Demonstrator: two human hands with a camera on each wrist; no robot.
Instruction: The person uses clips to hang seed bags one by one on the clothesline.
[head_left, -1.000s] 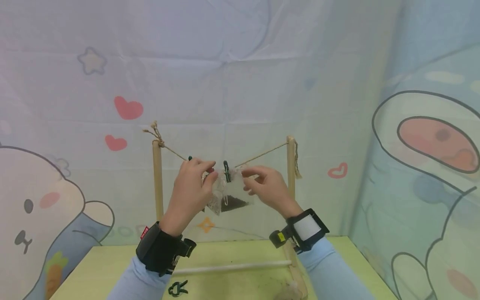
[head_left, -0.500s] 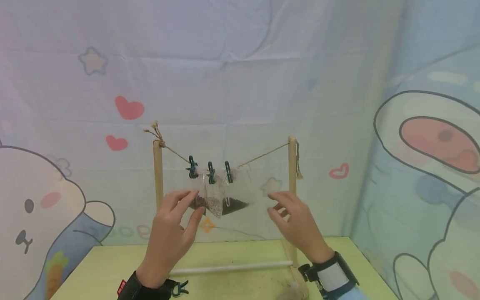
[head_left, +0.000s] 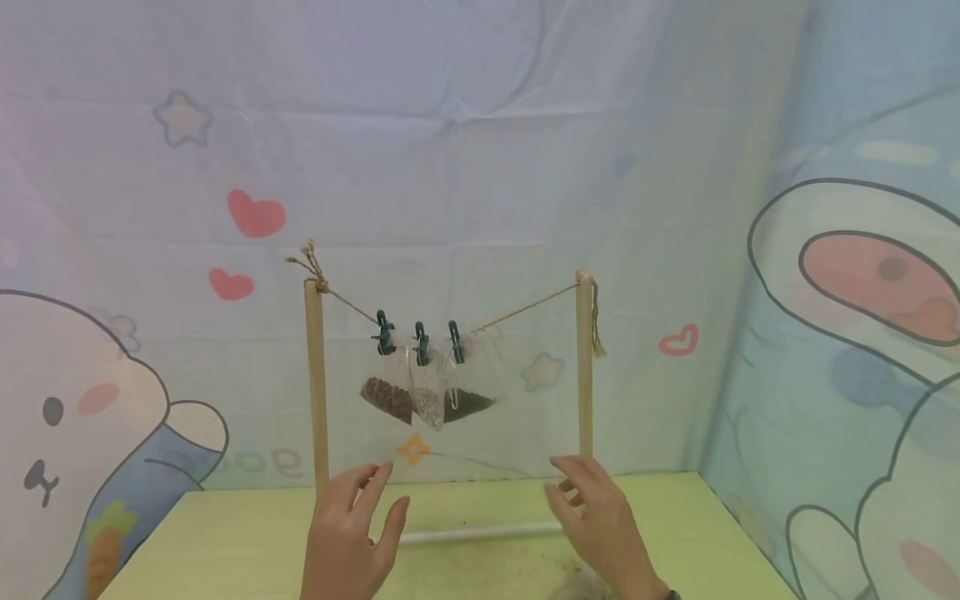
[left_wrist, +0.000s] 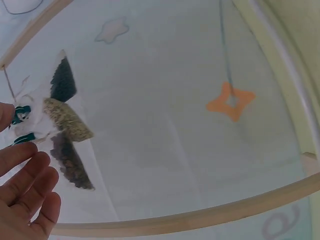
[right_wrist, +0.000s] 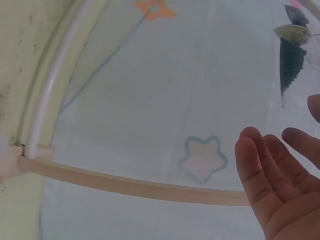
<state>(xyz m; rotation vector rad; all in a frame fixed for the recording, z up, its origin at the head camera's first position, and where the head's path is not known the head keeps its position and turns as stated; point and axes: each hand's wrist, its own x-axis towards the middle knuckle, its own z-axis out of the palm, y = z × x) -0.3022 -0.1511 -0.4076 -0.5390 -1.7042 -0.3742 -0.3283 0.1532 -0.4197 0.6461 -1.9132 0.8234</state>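
Observation:
Three small clear bags hang side by side from a twine line (head_left: 521, 309), each below a dark green clip. The left bag (head_left: 388, 398) has reddish-brown bits in it, the middle bag (head_left: 428, 407) pale grains, the right bag (head_left: 468, 405) something nearly black. Of the clips, the left clip (head_left: 385, 333), middle clip (head_left: 422, 344) and right clip (head_left: 456, 342) all stand upright on the line. Lower down, my left hand (head_left: 347, 529) is held in the air with fingers relaxed and nothing in them. My right hand (head_left: 602, 523) likewise holds nothing, to the right of the bags and below them.
Two wooden posts, a left post (head_left: 317, 383) and a right post (head_left: 584, 367), carry the twine. A white rod (head_left: 480, 533) joins the frame low down, over the yellow-green table (head_left: 195, 542). A pale crumpled clump (head_left: 581, 582) lies at the front. Printed cloth (head_left: 450, 183) hangs behind.
Both hands have come away from the bags, moving down and apart. The bags and clips, partly covered before, now show fully and stay hanging. The left hand now covers where a loose clip lay.

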